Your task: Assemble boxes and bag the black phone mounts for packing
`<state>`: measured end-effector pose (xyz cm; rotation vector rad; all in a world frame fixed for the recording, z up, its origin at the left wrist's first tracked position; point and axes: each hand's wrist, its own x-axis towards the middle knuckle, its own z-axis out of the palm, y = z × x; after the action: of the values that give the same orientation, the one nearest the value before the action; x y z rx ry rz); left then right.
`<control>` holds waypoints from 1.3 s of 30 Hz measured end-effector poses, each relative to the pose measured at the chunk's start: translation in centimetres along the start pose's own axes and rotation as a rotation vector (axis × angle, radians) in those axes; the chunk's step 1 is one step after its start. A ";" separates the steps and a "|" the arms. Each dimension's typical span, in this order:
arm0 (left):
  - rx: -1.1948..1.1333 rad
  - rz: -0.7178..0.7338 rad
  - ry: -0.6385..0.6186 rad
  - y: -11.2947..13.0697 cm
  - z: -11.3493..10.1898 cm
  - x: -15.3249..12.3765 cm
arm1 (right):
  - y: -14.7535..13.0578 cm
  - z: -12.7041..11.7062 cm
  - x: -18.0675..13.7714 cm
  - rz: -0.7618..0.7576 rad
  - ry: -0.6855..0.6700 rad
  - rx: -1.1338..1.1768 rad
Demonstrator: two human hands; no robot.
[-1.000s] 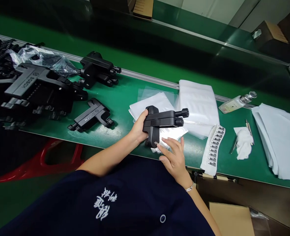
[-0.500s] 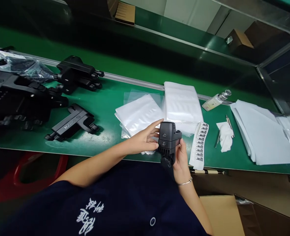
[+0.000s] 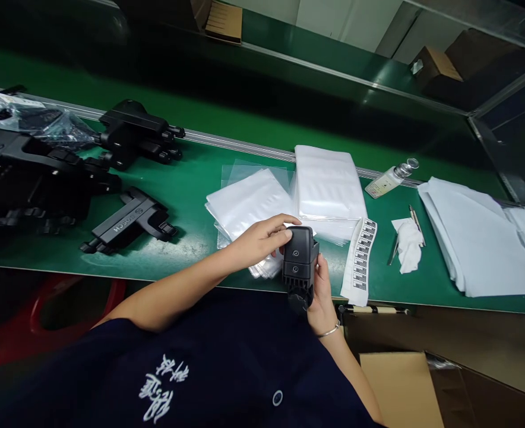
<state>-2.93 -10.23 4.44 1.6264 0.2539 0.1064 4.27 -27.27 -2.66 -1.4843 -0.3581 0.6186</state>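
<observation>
Both my hands hold one black plastic tool part (image 3: 298, 264) on end, just above the near edge of the green belt (image 3: 191, 190). My left hand (image 3: 262, 241) has its fingers curled over the part's top and left side. My right hand (image 3: 320, 294) grips the lower right side, near a round knob at the bottom. Two small round marks show on the face turned toward me. Behind the part lie stacks of clear plastic bags (image 3: 249, 199) and white bags (image 3: 327, 187).
More black parts (image 3: 129, 223) lie on the belt to the left, with a larger pile (image 3: 26, 172) at the far left. A barcode label strip (image 3: 360, 255), a white cloth (image 3: 407, 246), a small bottle (image 3: 389, 181) and white sheets (image 3: 471, 238) sit to the right. A cardboard box (image 3: 400, 389) stands below.
The part was lying flat on the bags in my left hand; both hands have since lifted and turned it on end. My right hand went from open beside it to gripping it.
</observation>
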 end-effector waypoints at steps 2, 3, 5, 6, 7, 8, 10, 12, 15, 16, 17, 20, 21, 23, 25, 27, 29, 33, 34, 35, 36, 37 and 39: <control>-0.008 0.052 -0.058 -0.1 0.0 -1.0 | 0.0 -0.4 0.0 0.040 0.022 0.132; 0.005 0.075 -0.091 -0.2 0.0 -1.6 | 0.0 -0.7 -0.1 0.047 0.044 0.205; 0.078 0.092 -0.117 -0.6 -0.2 -2.7 | 0.1 -1.5 -0.4 0.005 0.091 0.286; 0.126 0.092 -0.106 -0.9 -0.3 -3.2 | 0.2 -1.9 -0.6 -0.042 0.100 0.283; 0.166 0.096 -0.084 -1.2 -0.5 -3.7 | 0.2 -2.3 -0.7 -0.087 0.093 0.259; 0.192 0.106 -0.058 -1.4 -0.7 -4.0 | 0.3 -2.7 -0.9 -0.123 0.074 0.227; 0.184 0.118 -0.009 -1.9 -1.0 -4.4 | 0.1 -3.2 -1.0 -0.156 0.031 0.159; 0.071 0.082 0.026 -2.1 -1.3 -4.5 | -0.7 -3.4 -0.9 -0.142 -0.019 0.115; -0.284 -0.026 0.042 -2.4 -1.5 -4.2 | -2.3 -3.1 -0.4 -0.087 -0.097 0.114; -0.414 -0.081 0.040 -2.6 -1.5 -4.1 | -2.8 -2.9 -0.1 -0.062 -0.106 0.116; -0.529 -0.150 0.043 -2.9 -1.5 -3.9 | -3.2 -2.6 0.1 -0.035 -0.106 0.114; -0.756 -0.387 0.071 -4.0 -1.3 -3.6 | -3.8 -1.7 0.7 0.037 -0.071 0.114; -0.799 -0.436 0.077 -4.4 -1.2 -3.6 | -3.8 -1.5 0.8 0.055 -0.061 0.118; -0.854 -0.462 0.082 -5.0 -1.2 -3.6 | -3.6 -1.0 1.0 0.075 -0.031 0.116; -0.884 -0.454 0.071 -5.4 -1.4 -3.6 | -3.6 -0.7 1.0 0.074 -0.014 0.092; -0.900 -0.471 0.059 -5.7 -1.6 -3.4 | -3.9 -0.2 0.8 0.037 -0.015 0.057; -0.913 -0.535 0.054 -6.0 -1.8 -2.9 | -4.4 0.4 0.4 -0.034 -0.024 -0.010; -0.968 -0.636 0.113 -6.7 -1.7 -1.4 | -5.8 2.2 -1.0 -0.191 -0.045 -0.363; -0.984 -0.627 0.121 -6.8 -1.6 -1.1 | -6.2 2.6 -1.3 -0.232 -0.053 -0.447; -0.998 -0.613 0.120 -6.8 -1.5 -0.9 | -6.5 3.0 -1.5 -0.272 -0.062 -0.506; -1.010 -0.600 0.109 -6.8 -1.4 -0.7 | -6.8 3.4 -1.7 -0.309 -0.073 -0.541; -1.019 -0.593 0.097 -6.6 -1.3 -0.7 | -7.1 3.7 -1.8 -0.339 -0.085 -0.556; -1.028 -0.599 0.090 -6.3 -1.1 -0.6 | -7.4 3.9 -1.9 -0.365 -0.109 -0.566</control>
<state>-4.36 -8.93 -1.67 0.4858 0.6236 -0.1378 1.72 -25.02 5.22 -1.8600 -0.9235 0.3123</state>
